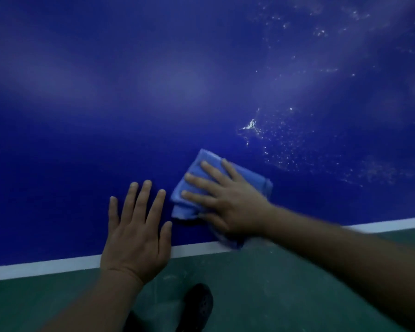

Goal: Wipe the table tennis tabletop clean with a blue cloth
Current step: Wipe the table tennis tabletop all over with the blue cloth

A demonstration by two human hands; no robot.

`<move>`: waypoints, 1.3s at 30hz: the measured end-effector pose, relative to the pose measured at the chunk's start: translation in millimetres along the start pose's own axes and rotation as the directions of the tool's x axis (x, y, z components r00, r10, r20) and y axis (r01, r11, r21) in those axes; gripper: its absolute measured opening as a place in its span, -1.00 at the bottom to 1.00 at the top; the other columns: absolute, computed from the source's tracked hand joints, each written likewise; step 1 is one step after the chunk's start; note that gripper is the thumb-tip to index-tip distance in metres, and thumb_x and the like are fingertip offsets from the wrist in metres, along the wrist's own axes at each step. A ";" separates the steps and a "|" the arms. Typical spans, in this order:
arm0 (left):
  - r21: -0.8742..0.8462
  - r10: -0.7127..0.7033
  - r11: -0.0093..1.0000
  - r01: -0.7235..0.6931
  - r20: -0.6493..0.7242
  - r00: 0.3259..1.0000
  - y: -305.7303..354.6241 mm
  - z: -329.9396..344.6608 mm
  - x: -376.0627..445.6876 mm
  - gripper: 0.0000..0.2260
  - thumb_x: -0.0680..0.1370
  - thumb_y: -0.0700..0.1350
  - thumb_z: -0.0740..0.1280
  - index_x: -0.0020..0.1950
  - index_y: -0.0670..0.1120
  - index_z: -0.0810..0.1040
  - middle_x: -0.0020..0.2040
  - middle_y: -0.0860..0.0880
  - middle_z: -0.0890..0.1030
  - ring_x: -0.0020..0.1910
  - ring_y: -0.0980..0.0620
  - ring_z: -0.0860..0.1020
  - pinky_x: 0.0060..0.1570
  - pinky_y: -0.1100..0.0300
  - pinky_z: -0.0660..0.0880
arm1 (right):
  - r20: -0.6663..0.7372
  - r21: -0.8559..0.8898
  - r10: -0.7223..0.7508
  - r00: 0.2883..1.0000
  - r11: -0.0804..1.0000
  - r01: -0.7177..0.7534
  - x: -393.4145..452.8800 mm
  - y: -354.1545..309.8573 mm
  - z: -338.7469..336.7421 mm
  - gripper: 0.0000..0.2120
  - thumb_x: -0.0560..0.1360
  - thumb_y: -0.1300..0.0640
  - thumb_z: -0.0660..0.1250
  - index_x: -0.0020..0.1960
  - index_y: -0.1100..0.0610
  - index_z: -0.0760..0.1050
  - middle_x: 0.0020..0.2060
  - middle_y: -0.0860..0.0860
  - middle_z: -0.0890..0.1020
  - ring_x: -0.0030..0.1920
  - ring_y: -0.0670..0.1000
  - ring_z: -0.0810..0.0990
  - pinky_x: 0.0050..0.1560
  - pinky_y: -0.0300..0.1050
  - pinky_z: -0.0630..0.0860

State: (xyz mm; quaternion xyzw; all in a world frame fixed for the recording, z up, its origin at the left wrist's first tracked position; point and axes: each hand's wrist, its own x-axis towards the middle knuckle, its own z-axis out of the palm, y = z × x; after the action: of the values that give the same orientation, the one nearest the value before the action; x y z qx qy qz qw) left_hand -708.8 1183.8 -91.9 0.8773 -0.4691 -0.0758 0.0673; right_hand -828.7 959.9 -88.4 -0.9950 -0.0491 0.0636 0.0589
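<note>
The dark blue table tennis tabletop [106, 116] fills most of the view, with a white edge line [46, 267] along its near side. A folded blue cloth [197, 168] lies flat near that edge. My right hand [225, 200] presses on the cloth with straight, spread fingers. To the left of the cloth, my left hand [137, 231] rests flat on the bare tabletop, fingers straight, holding nothing. White specks and a small white smear [250, 125] lie on the surface to the upper right of the cloth.
More white dust [321, 32] is scattered over the far right of the tabletop. Below the table edge lies a green floor [273, 283] with pale dust, and a dark shoe [197, 305] stands near the bottom middle.
</note>
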 end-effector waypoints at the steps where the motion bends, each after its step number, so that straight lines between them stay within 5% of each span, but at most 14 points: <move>1: 0.005 -0.002 1.000 0.002 0.003 1.000 0.2 0.0 0.4 -0.42 0.58 0.11 0.03 0.53 -0.15 0.33 0.57 -0.19 0.22 0.57 -0.20 0.13 0.48 -0.31 -0.02 | -0.009 -0.011 0.023 1.000 1.000 -0.023 15.6 29.3 -7.8 -0.47 0.61 -0.18 0.07 0.55 -0.10 0.25 0.57 0.02 0.26 0.58 0.22 0.12 0.50 0.34 -0.03; 3: 0.016 -0.005 1.000 0.005 0.013 1.000 -0.2 0.3 0.8 -0.42 0.58 0.11 0.02 0.53 -0.14 0.30 0.57 -0.19 0.21 0.57 -0.19 0.12 0.47 -0.32 -0.02 | -0.076 0.059 0.361 0.930 0.932 -0.357 29.4 106.8 -21.3 -0.50 0.62 -0.13 0.09 0.53 -0.03 0.31 0.50 0.08 0.35 0.51 0.23 0.26 0.46 0.32 0.12; 7: 0.010 0.000 1.000 0.000 0.015 1.000 -0.2 -0.2 -0.1 -0.43 0.59 0.11 0.02 0.53 -0.15 0.28 0.57 -0.20 0.22 0.56 -0.21 0.12 0.45 -0.37 0.03 | -0.054 0.217 0.988 0.143 0.152 -0.964 -20.4 231.0 -42.9 -0.45 0.65 -0.16 -0.06 0.62 -0.10 0.04 0.62 0.03 0.07 0.59 0.26 -0.03 0.49 0.42 -0.11; 9: 0.020 -0.004 1.000 0.003 0.029 1.000 -0.7 -1.0 1.2 -0.43 0.59 0.10 0.02 0.53 -0.15 0.27 0.57 -0.20 0.22 0.56 -0.21 0.12 0.44 -0.37 0.04 | -0.002 0.271 1.000 -0.014 -0.013 -0.962 -21.9 218.3 -40.8 -0.43 0.64 -0.18 -0.10 0.63 -0.08 0.02 0.62 0.01 0.02 0.60 0.26 -0.10 0.49 0.44 -0.15; 14: 0.036 -0.018 0.999 0.016 0.051 0.999 -1.7 -2.7 0.2 -0.42 0.58 0.10 0.03 0.53 -0.15 0.29 0.57 -0.20 0.20 0.57 -0.20 0.11 0.46 -0.34 0.00 | -0.125 0.045 0.515 0.848 0.857 -0.514 20.5 72.0 -2.3 -0.47 0.63 -0.15 0.00 0.56 -0.07 0.25 0.57 0.05 0.26 0.56 0.30 0.14 0.45 0.46 0.02; 16: 0.037 -0.011 0.999 0.009 0.048 0.999 -2.7 -1.4 0.4 -0.42 0.58 0.10 0.03 0.53 -0.15 0.29 0.57 -0.19 0.20 0.57 -0.20 0.11 0.47 -0.34 -0.02 | -0.139 0.016 0.405 0.904 0.913 -0.407 -5.6 76.9 -2.4 -0.49 0.61 -0.13 0.04 0.52 -0.04 0.33 0.52 0.06 0.35 0.52 0.28 0.26 0.43 0.42 0.12; 18: 0.026 -0.008 1.000 0.008 0.036 0.999 -2.4 -0.7 1.4 -0.42 0.59 0.10 0.02 0.53 -0.15 0.29 0.58 -0.19 0.20 0.57 -0.20 0.10 0.47 -0.33 -0.04 | -0.195 -0.032 0.654 0.731 0.741 -0.671 -48.5 135.9 -11.6 -0.52 0.64 -0.05 0.02 0.55 -0.06 0.28 0.54 0.08 0.31 0.51 0.29 0.27 0.40 0.44 0.20; 21: 0.021 -0.008 1.000 0.007 0.040 0.999 1.3 -1.9 1.7 -0.42 0.59 0.10 0.02 0.53 -0.16 0.29 0.57 -0.20 0.20 0.57 -0.20 0.10 0.49 -0.30 -0.08 | -0.073 0.206 0.997 -0.007 0.008 -0.979 -115.4 209.8 -31.1 -0.48 0.67 -0.14 -0.07 0.62 -0.13 0.05 0.62 0.00 0.06 0.60 0.23 -0.01 0.49 0.43 -0.05; 23: 0.018 -0.014 1.000 0.013 0.053 0.998 1.4 -3.3 1.9 -0.42 0.59 0.11 0.01 0.53 -0.17 0.30 0.57 -0.20 0.20 0.57 -0.20 0.09 0.50 -0.27 -0.11 | -0.006 0.297 0.981 -0.195 -0.185 -0.937 -112.9 200.5 -33.5 -0.45 0.66 -0.18 -0.07 0.63 -0.09 0.04 0.63 -0.01 0.02 0.60 0.24 -0.08 0.50 0.40 -0.16; 29: 0.017 -0.029 0.999 0.028 0.074 0.997 4.6 -5.0 1.9 -0.41 0.58 0.11 0.00 0.54 -0.17 0.29 0.58 -0.20 0.19 0.58 -0.19 0.08 0.49 -0.31 -0.08 | -0.114 0.058 0.538 0.835 0.843 -0.535 -46.7 13.0 16.3 -0.47 0.64 -0.18 0.01 0.59 -0.13 0.14 0.59 0.00 0.20 0.59 0.23 0.06 0.52 0.34 -0.09; 31: 0.016 -0.028 1.000 0.027 0.078 0.997 4.8 -5.2 1.2 -0.41 0.59 0.11 -0.01 0.54 -0.17 0.29 0.58 -0.20 0.18 0.58 -0.19 0.07 0.49 -0.31 -0.09 | -0.100 0.066 0.411 0.906 0.912 -0.406 -73.5 10.8 15.9 -0.48 0.64 -0.19 0.02 0.57 -0.13 0.20 0.57 -0.01 0.25 0.59 0.21 0.11 0.51 0.38 -0.01; 33: 0.012 -0.026 1.000 0.025 0.069 0.997 4.2 -5.9 2.0 -0.41 0.59 0.11 0.00 0.53 -0.17 0.29 0.58 -0.20 0.18 0.58 -0.19 0.07 0.50 -0.30 -0.10 | -0.161 0.077 0.630 0.759 0.775 -0.627 -105.0 62.2 5.2 -0.49 0.61 -0.12 0.07 0.53 -0.06 0.31 0.53 0.06 0.33 0.54 0.29 0.20 0.41 0.50 0.13; 37: 0.018 -0.016 1.000 0.015 0.064 0.998 4.8 -5.8 0.9 -0.41 0.60 0.11 -0.02 0.54 -0.17 0.27 0.58 -0.20 0.17 0.58 -0.18 0.05 0.50 -0.28 -0.11 | -0.026 0.231 0.999 -0.037 -0.030 -0.972 -171.4 150.1 -17.2 -0.45 0.65 -0.15 -0.03 0.61 -0.06 0.12 0.61 0.04 0.10 0.59 0.28 0.01 0.49 0.44 -0.07; 39: 0.019 -0.019 1.000 0.018 0.066 0.998 3.7 -5.2 0.9 -0.41 0.60 0.11 -0.03 0.55 -0.16 0.27 0.59 -0.20 0.16 0.59 -0.16 0.03 0.51 -0.26 -0.13 | 0.029 0.304 0.973 -0.230 -0.227 -0.925 -159.3 136.2 -16.1 -0.43 0.65 -0.20 -0.08 0.62 -0.07 0.06 0.62 0.02 0.04 0.60 0.25 -0.06 0.51 0.39 -0.16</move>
State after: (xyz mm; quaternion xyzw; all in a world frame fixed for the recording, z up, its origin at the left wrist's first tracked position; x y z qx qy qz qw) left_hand -710.3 1181.2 -86.1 0.8791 -0.4637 -0.1013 0.0429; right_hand -971.5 806.7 -70.1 -0.6472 0.7556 -0.0215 0.0985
